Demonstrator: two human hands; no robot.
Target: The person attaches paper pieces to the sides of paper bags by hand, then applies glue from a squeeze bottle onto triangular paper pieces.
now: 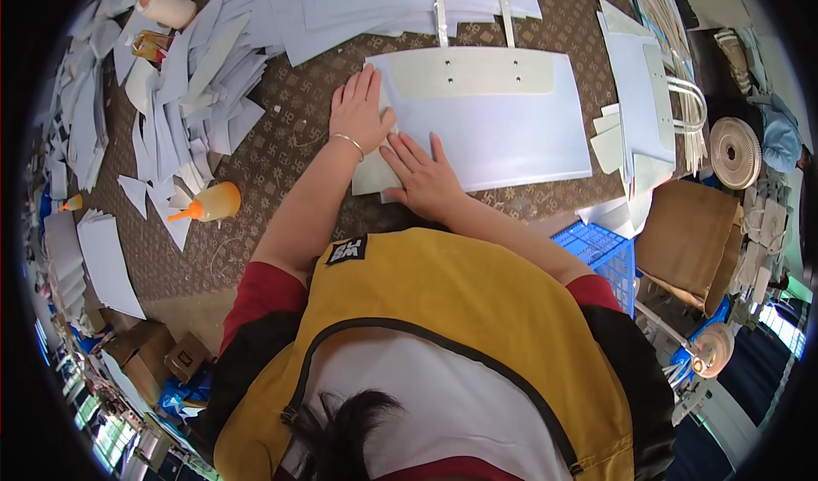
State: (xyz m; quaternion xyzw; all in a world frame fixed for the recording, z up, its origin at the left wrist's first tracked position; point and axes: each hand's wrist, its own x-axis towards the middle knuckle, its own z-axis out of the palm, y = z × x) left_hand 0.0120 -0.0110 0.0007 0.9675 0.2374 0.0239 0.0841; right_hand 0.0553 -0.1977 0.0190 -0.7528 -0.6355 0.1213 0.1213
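A white bag panel (503, 140) lies flat on the patterned table, with a cream band along its upper edge, several dark rivets and two pale handle straps (504, 8) running away from me. My left hand (362, 110) rests flat on the panel's left end, fingers stretched out. Just below and to the right, my right hand (426, 174) presses on the same end with its fingers apart. Under and between both hands shows a cream side piece (373, 174) along that left edge. Neither hand grips anything; the palms hide part of the seam.
Loose white cut pieces (226, 72) heap at the left, near a spool (166, 6) and an orange-tipped glue bottle (217, 201). White sheets (341, 4) lie at the back. Another handled panel (635, 89) sits right, above a blue crate (601, 247) and a brown carton (688, 238).
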